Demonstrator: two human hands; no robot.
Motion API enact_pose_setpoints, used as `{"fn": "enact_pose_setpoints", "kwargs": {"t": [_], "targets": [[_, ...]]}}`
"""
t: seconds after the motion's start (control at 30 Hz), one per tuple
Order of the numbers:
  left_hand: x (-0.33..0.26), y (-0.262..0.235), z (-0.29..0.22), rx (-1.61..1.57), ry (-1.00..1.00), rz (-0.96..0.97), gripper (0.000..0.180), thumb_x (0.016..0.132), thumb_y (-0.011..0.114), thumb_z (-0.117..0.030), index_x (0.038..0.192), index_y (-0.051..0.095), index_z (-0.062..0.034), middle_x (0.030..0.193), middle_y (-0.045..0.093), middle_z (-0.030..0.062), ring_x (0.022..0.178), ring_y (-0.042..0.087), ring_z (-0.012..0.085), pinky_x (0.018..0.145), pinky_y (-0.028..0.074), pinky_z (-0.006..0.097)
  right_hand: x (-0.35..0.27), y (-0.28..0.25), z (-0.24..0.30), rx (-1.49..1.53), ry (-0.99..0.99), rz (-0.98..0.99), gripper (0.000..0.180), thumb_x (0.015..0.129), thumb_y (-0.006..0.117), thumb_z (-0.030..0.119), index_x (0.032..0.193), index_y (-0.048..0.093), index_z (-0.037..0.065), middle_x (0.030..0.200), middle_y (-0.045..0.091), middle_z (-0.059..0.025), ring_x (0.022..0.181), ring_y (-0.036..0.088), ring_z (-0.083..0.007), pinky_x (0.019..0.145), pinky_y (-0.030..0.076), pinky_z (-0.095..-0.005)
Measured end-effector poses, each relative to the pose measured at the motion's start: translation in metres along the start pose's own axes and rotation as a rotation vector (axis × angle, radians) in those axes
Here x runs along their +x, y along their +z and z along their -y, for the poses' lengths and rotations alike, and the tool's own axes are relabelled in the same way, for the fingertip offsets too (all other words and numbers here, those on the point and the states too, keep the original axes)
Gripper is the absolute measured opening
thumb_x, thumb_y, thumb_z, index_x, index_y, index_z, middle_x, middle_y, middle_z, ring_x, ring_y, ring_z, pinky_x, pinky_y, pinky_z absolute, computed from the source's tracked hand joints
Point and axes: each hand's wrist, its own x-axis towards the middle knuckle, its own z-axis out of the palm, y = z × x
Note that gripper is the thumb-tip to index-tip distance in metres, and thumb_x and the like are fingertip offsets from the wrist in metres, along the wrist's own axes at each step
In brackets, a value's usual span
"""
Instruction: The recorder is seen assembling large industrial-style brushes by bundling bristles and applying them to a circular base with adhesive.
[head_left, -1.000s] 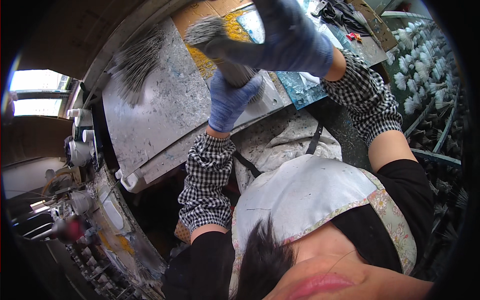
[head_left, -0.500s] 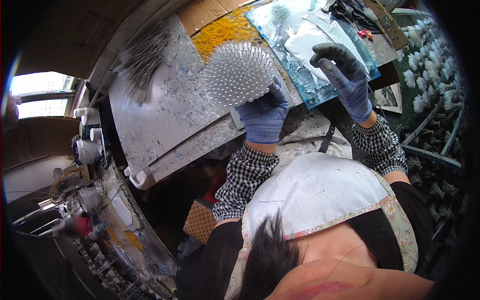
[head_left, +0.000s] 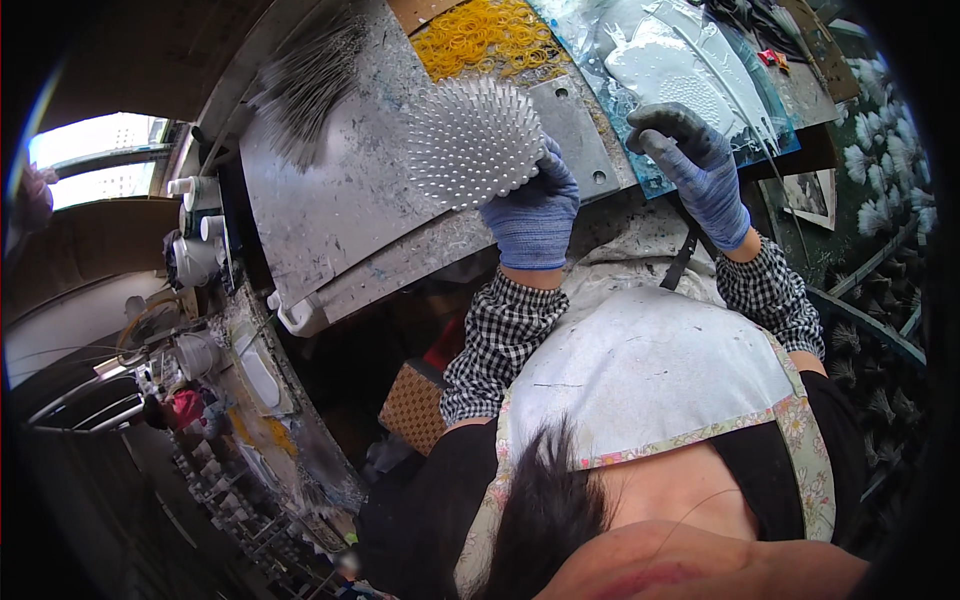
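My left hand, in a blue knitted glove, is closed around a round bundle of thin spikes with white-tipped ends fanned toward me. What lies under the fan is hidden. The bundle is held above a grey metal work surface. My right hand, gloved in blue with darkened fingertips, hovers with bent fingers apart from the thumb and nothing visible between them. It is nearest a glassy blue sheet spread with thick white paste. Rows of small dots mark part of the paste.
Loose thin grey wires lie at the far left of the surface. Yellow rubber bands are heaped at the back. A metal plate with holes lies behind my left hand. White-tufted bunches stand on the right; white bottles on the left.
The view has shifted, so the table's things appear further right and higher. The bundle has turned slightly in my left hand. My right hand has kept its bent pose.
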Motion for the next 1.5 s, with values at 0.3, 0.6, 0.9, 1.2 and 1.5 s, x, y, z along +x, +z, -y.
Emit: {"fn": "enact_pose_setpoints", "kwargs": {"t": [0.3,0.6,0.9,1.2,1.5], "targets": [[-0.02,0.016,-0.044,0.207,0.374,0.002,0.049,0.094,0.07,-0.042,0.121,0.068,-0.0012,0.113,0.074,0.0133,0.101,0.074,0.0282,0.091,0.064,0.043,-0.011,0.011,-0.009,0.007,0.064,0.026,0.024,0.101,0.068,0.014,0.122,0.071,0.002,0.102,0.075,-0.0065,0.097,0.07,-0.0122,0.092,0.056,-0.0276],[-0.04,0.014,-0.071,0.343,0.578,-0.031,0.064,0.094,0.064,-0.057,0.124,0.067,-0.0002,0.112,0.075,0.014,0.096,0.076,0.0294,0.087,0.066,0.044,-0.02,0.022,-0.025,0.005,0.109,0.101,0.021,0.101,0.068,0.016,0.119,0.073,0.006,0.104,0.076,-0.0055,0.098,0.072,-0.0107,0.084,0.057,-0.0245],[-0.046,0.005,-0.089,0.346,0.6,-0.034,0.071,0.093,0.058,-0.065,0.129,0.065,-0.0033,0.118,0.074,0.0127,0.101,0.075,0.0301,0.087,0.065,0.047,-0.022,0.019,-0.027,-0.039,0.136,0.139,0.022,0.1,0.07,0.017,0.118,0.073,0.006,0.108,0.075,-0.0046,0.097,0.07,-0.0095,0.082,0.056,-0.0241],[-0.064,0.018,-0.106,0.549,0.395,0.066,0.073,0.094,0.052,-0.06,0.145,0.054,-0.008,0.151,0.054,0.0139,0.139,0.051,0.0316,0.117,0.039,0.056,-0.02,0.017,-0.027,-0.079,0.109,0.163,0.023,0.1,0.07,0.02,0.118,0.074,0.008,0.105,0.075,-0.0031,0.095,0.069,-0.0096,0.082,0.056,-0.0241],[-0.074,0.039,-0.1,1.144,0.525,-0.433,0.062,0.095,0.067,-0.035,0.146,0.047,-0.0058,0.135,0.059,0.0161,0.127,0.057,0.0299,0.111,0.046,0.047,0.019,0.022,-0.009,-0.131,0.019,0.236,0.021,0.101,0.067,0.018,0.118,0.072,0.005,0.1,0.075,-0.0046,0.099,0.071,-0.0132,0.092,0.056,-0.0298]]}}
